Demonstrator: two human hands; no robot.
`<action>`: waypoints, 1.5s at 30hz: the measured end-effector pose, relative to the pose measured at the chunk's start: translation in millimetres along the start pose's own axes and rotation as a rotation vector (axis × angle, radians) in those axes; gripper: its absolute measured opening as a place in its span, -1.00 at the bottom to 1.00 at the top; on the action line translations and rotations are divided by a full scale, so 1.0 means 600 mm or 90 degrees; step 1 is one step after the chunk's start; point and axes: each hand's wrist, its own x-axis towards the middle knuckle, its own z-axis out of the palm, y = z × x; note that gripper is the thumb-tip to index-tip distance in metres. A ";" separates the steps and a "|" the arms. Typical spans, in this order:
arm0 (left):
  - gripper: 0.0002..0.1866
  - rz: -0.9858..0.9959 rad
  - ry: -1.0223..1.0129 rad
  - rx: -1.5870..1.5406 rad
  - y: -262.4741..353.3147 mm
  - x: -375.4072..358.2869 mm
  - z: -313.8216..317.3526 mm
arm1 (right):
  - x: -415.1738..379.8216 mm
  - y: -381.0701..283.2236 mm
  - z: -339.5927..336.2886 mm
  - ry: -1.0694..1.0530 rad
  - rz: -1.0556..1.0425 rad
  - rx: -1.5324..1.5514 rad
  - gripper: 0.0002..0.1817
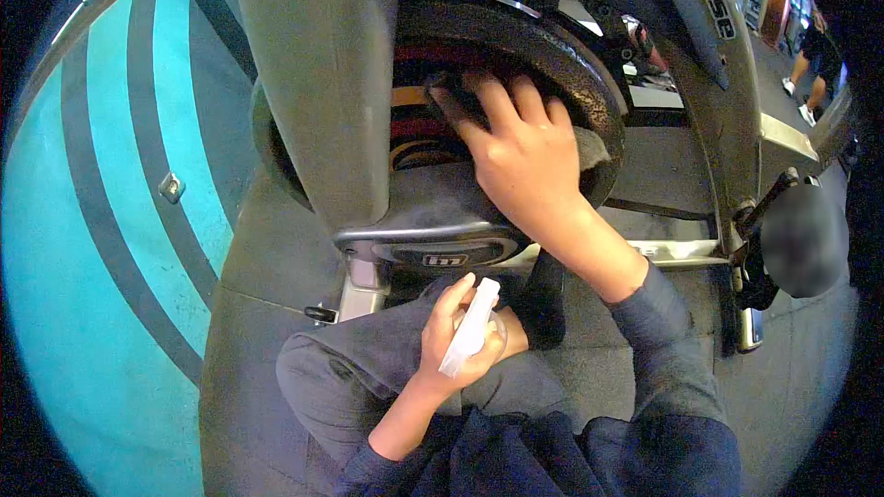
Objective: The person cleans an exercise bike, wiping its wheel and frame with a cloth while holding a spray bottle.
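Note:
My left hand (451, 350) is wrapped round a white spray bottle (473, 329), held above my lap; its trigger head shows on top, and the fingers hide most of the body. My right hand (529, 161) reaches across the dark flywheel (589, 83) of an exercise bike. Its fingers press a dark grey cloth (594, 149) against the inner face of the wheel, and part of the cloth sticks out beside the palm. Below the wheel is the bike's grey cover (428, 244) with an oval badge.
A thick grey frame post (322, 83) rises left of the wheel, and another frame bar (709, 101) slopes at the right. A pedal (322, 315) juts out low left. Turquoise striped flooring (110, 129) lies left. A person (812, 64) stands far off at the upper right.

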 end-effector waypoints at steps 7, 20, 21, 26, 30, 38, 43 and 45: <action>-0.27 0.019 0.004 -0.003 -0.005 -0.007 -0.002 | -0.091 0.053 -0.024 -0.029 -0.009 -0.091 -0.68; -0.23 0.006 -0.030 0.028 -0.009 -0.009 -0.002 | -0.033 0.025 -0.008 -0.027 -0.052 -0.030 -0.62; -0.23 0.008 -0.030 0.030 -0.009 -0.007 0.000 | -0.028 0.024 -0.008 -0.031 -0.058 -0.028 -0.63; -0.27 0.028 0.002 -0.005 -0.009 -0.005 0.007 | -0.032 0.025 -0.013 -0.043 -0.044 -0.026 -0.61; -0.23 0.016 -0.021 0.026 -0.005 -0.016 -0.002 | -0.067 0.036 -0.025 -0.060 0.035 -0.013 -0.52; -0.22 0.006 -0.047 0.006 -0.014 -0.010 -0.001 | -0.082 0.041 -0.031 -0.067 0.077 -0.035 -0.52; -0.27 0.011 -0.003 -0.021 -0.013 -0.005 0.002 | -0.033 0.019 -0.017 -0.039 0.048 0.007 -0.52; -0.22 -0.038 -0.016 -0.041 -0.013 -0.011 -0.002 | -0.027 0.013 -0.014 -0.029 0.055 0.016 -0.52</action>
